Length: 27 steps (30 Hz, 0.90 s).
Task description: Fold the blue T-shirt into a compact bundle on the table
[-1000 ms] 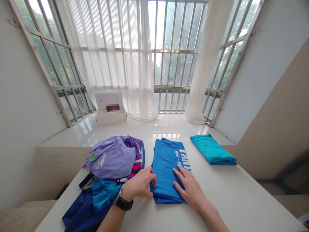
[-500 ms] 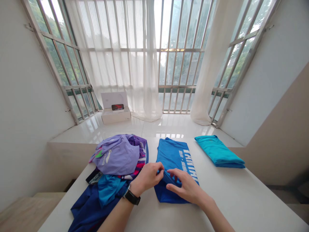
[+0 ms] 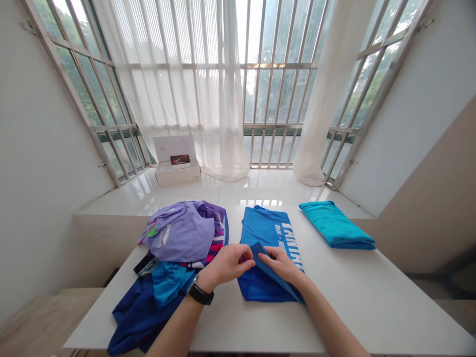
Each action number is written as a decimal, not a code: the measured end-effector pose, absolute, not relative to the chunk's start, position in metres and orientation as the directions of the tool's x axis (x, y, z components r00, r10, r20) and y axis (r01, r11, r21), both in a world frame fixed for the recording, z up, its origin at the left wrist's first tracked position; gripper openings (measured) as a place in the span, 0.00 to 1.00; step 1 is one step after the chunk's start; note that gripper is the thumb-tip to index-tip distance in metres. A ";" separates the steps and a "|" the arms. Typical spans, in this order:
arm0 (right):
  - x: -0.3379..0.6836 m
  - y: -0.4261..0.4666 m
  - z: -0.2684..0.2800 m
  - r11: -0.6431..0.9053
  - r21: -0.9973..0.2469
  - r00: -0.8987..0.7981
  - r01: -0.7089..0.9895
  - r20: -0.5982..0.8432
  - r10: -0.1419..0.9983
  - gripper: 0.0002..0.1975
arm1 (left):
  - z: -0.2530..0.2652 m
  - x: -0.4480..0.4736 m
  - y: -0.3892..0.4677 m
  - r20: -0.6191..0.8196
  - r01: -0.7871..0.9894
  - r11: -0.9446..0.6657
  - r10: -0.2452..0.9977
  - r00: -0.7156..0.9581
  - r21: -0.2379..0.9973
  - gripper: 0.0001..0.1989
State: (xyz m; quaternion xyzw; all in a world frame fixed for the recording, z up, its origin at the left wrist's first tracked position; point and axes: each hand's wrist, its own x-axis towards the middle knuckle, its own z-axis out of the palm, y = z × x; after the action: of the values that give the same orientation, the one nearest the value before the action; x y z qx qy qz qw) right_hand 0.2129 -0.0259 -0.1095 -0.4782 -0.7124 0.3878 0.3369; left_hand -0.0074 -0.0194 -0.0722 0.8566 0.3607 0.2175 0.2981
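A partly folded blue T-shirt (image 3: 266, 223) with white lettering lies in front of me, its near layer turned up to show darker blue fabric. My right hand (image 3: 280, 263) pinches a folded edge of it, thumb on top. At the left side of that same edge, my left hand (image 3: 232, 263) has its fingers curled and thumb close to the index finger at the cloth; their exact grip is partly hidden. A black watch (image 3: 201, 292) is on my left wrist.
Left of the shirt lies a loose heap of clothes, with a lilac top (image 3: 186, 233) over blue garments (image 3: 148, 307). A folded turquoise garment (image 3: 334, 225) rests on the white table (image 3: 357, 297) at the right. Behind, a white box (image 3: 178, 173) with a phone (image 3: 180, 159) stands by the barred window.
The near layer of the blue T-shirt has been lifted and folded up. My right hand has closed on its edge and shifted slightly up. The view has tilted down slightly.
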 end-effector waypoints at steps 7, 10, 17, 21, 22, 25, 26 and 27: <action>0.215 -0.027 -0.108 0.181 -0.908 -0.267 0.379 0.080 0.960 0.24 | -0.077 -0.004 -0.034 -0.051 0.428 -0.702 0.489 0.871 0.570 0.24; 0.215 -0.029 -0.107 0.183 -0.909 -0.253 0.375 0.090 0.963 0.23 | -0.076 0.001 -0.040 -0.030 0.447 -0.764 0.491 0.871 0.465 0.17; 0.215 -0.028 -0.109 0.208 -0.909 -0.222 0.360 0.133 0.966 0.23 | -0.071 0.003 -0.038 0.058 0.496 -0.722 0.591 0.805 0.482 0.08; 0.216 -0.029 -0.110 0.226 -0.900 -0.162 0.374 0.176 0.971 0.23 | -0.074 0.005 -0.034 0.071 0.595 -0.653 0.699 0.711 0.468 0.08; 0.216 -0.030 -0.109 0.232 -0.895 -0.147 0.380 0.190 0.971 0.22 | -0.075 0.006 -0.033 0.065 0.613 -0.640 0.714 0.697 0.462 0.08; 0.214 -0.034 -0.108 0.257 -0.879 -0.130 0.400 0.223 0.966 0.21 | -0.082 0.008 -0.031 0.041 0.661 -0.598 0.755 0.655 0.452 0.07; 0.212 -0.036 -0.108 0.265 -0.874 -0.131 0.407 0.232 0.964 0.20 | -0.084 0.008 -0.030 0.038 0.674 -0.583 0.768 0.639 0.454 0.06; 0.211 -0.038 -0.107 0.273 -0.868 -0.133 0.414 0.239 0.962 0.19 | -0.086 0.009 -0.029 0.039 0.683 -0.568 0.781 0.624 0.460 0.06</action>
State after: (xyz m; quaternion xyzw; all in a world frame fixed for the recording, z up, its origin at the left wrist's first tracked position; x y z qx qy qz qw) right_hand 0.2106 -0.0379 -0.1075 -0.5069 -0.6784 0.3262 0.4200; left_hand 0.0087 -0.0292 -0.0857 0.8774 0.4170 0.1197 0.2051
